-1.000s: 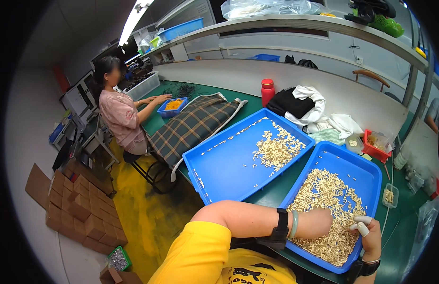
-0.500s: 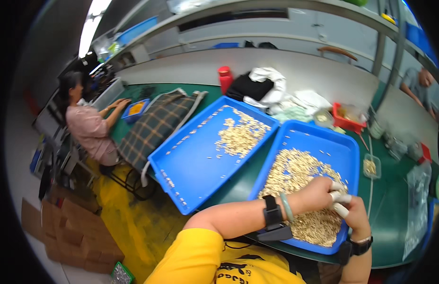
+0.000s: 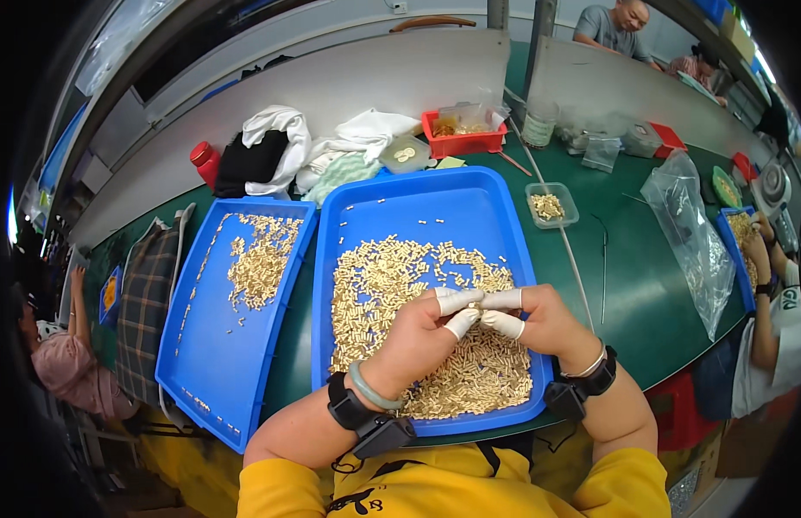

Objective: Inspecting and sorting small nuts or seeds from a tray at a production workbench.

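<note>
Over a blue tray [image 3: 501, 194] strewn with small brass-coloured cylindrical pieces [image 3: 379, 276], my two hands meet fingertip to fingertip. White finger cots cover the thumbs and forefingers. My left hand [image 3: 418, 337] is closed in a pinch, and so is my right hand [image 3: 551, 321]. A tiny brass-coloured piece seems to sit between the touching fingertips, which mostly hide it. Beneath the hands, the pieces lie thickest at the tray's near end. To the left, a second blue tray [image 3: 198, 345] holds a smaller pile of similar pieces [image 3: 261, 263] and rows along its edges.
A small clear box [image 3: 551, 205] of pieces stands right of the tray, near a plastic bag [image 3: 690, 242]. Behind are a red bin [image 3: 463, 138], cloths [image 3: 357, 142] and a red bottle [image 3: 205, 162]. Co-workers sit left, right and beyond the divider [image 3: 392, 86].
The view has swung to the right, so the trays appear further left and more upright. My hands stay together over the tray, fingertips still touching.
</note>
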Demonstrator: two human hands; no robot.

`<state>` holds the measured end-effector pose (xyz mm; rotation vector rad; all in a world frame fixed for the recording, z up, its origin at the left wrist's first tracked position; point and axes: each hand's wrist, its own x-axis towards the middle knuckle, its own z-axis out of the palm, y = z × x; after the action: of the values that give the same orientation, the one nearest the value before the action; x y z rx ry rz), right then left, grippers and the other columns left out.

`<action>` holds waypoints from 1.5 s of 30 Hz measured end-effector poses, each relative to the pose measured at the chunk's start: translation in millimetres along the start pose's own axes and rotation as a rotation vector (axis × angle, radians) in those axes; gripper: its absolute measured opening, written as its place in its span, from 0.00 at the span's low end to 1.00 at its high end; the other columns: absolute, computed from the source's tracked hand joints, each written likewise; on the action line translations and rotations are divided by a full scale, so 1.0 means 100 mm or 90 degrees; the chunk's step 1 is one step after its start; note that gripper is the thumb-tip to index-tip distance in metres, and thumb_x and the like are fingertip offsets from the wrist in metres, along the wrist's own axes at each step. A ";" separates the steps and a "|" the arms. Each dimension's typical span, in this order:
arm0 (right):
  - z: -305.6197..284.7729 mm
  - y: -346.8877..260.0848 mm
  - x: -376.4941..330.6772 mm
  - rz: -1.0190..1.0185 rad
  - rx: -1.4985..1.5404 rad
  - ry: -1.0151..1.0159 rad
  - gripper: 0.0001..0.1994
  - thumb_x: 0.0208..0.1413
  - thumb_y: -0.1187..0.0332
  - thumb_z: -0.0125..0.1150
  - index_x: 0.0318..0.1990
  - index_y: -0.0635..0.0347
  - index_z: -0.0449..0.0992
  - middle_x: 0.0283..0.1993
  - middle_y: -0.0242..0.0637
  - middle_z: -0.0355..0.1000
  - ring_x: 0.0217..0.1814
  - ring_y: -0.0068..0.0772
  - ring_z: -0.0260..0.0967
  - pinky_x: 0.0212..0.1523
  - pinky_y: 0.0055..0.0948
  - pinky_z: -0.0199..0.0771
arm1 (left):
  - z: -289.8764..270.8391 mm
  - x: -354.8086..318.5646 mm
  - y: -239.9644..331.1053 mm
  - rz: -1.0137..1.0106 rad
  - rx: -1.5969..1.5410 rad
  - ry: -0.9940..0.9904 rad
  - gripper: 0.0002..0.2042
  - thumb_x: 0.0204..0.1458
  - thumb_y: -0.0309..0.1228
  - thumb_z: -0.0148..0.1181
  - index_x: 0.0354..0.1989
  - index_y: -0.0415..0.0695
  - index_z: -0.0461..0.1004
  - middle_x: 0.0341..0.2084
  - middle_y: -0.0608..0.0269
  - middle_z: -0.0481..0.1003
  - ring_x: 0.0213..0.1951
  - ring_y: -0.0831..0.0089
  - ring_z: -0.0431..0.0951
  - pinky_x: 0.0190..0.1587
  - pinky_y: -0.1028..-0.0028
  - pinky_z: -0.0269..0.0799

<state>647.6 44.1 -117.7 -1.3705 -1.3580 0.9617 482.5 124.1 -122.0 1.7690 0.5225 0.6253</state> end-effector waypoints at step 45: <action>-0.07 -0.02 0.04 -0.227 -0.261 -0.084 0.14 0.37 0.76 0.60 0.36 0.52 0.76 0.18 0.36 0.66 0.19 0.32 0.62 0.21 0.26 0.62 | 0.01 0.01 -0.08 -0.360 -0.236 -0.156 0.07 0.48 0.22 0.51 0.35 0.36 0.72 0.27 0.64 0.73 0.28 0.80 0.73 0.34 0.82 0.69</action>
<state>654.4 47.4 -113.3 -1.3085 -1.9005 0.5602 483.6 126.5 -129.4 1.2424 0.6524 0.0933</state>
